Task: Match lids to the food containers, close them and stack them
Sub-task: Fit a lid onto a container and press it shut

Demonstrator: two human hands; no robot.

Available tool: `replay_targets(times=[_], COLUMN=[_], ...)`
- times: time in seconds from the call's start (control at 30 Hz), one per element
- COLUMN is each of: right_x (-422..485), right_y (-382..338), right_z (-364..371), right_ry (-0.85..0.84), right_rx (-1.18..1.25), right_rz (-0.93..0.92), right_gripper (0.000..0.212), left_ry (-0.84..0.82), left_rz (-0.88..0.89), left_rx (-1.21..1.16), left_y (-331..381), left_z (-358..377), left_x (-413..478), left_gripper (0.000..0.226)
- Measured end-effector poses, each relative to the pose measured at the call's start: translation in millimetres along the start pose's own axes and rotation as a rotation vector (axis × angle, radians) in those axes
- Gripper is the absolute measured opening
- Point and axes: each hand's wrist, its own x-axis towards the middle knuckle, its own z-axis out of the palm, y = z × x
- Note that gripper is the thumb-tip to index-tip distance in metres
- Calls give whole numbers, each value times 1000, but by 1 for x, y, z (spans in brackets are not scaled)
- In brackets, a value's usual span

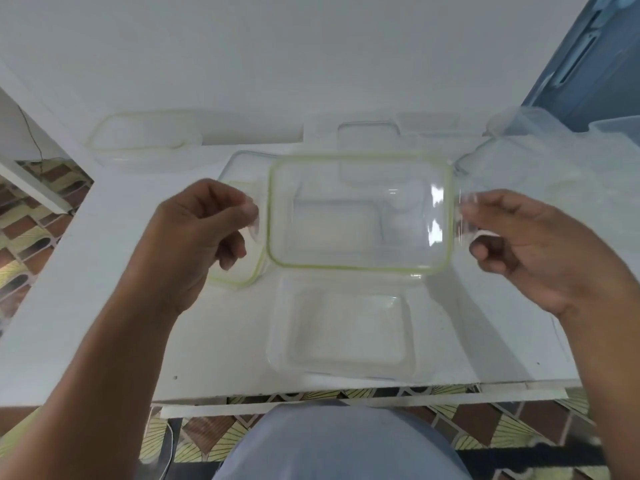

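Both hands hold one clear lid (360, 213) with a pale green seal round its rim, level and lifted off the white worktop (104, 306). The left hand (204, 233) has its fingers curled and pinches the flap on the lid's left short side between thumb and fingertips. The right hand (530, 251) does the same on the right short side, thumb on top and fingers curled beneath. The flaps are see-through and blurred, so exactly how the fingers meet them is hard to make out.

Below the lid, near the front edge of the worktop, stands an open rectangular glass container (343, 330) with no lid on it. The held lid hangs over the worktop just behind it, its near edge about level with the container's far rim.

Under the left hand lies a second lid (239, 275) with a green seal, flat on the worktop, partly hidden by the hand and the held lid. Further back on the left lies a third green-rimmed lid (138, 136). At the back centre sits a small clear container (367, 133), and to the right another clear container (502, 161), its outline faint against the white.

A patterned tiled floor (27, 230) shows to the left and below the worktop.
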Motion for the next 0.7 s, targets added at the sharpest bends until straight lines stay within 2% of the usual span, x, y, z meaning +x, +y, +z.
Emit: replay_targets(times=[0.1,0.17,0.23,0.33,0.37,0.4,0.5,0.6,0.7], right_x=[-11,-18,-25,-34,-37,-39,-47,-54,-55], right_y=[-12,-13,-10,1,7,14,42,63,75], right_z=[-2,-5,-7,-7,-5,-4,5,13,17], right_ry=[-32,-88,-125,-137,-107,-55,182,212,218], right_rx=[97,171,203,276,288,268,43,-124,-222], right_rz=[-175,-229,-238,-183,-154,-122,-26,34,70], right_gripper=[10,26,25,9,10,17,31,47,35], left_ry=[-11,-53,-65,-2,1,-13,-141,-227,-179], left_rz=[105,107,76,6,-24,-65,-216,-324,-376], left_rx=[-146,-283,-362,-279,-252,-238,-171,-69,47], left_y=[10,13,13,3,-2,-7,-22,-32,-46], left_z=[-4,-9,-11,-10,-10,-10,-13,-9,0], left_x=[-10,-16,-20,-28,-31,-33,-36,-38,-37], left_gripper=[13,13,14,15,14,14,40,38,43])
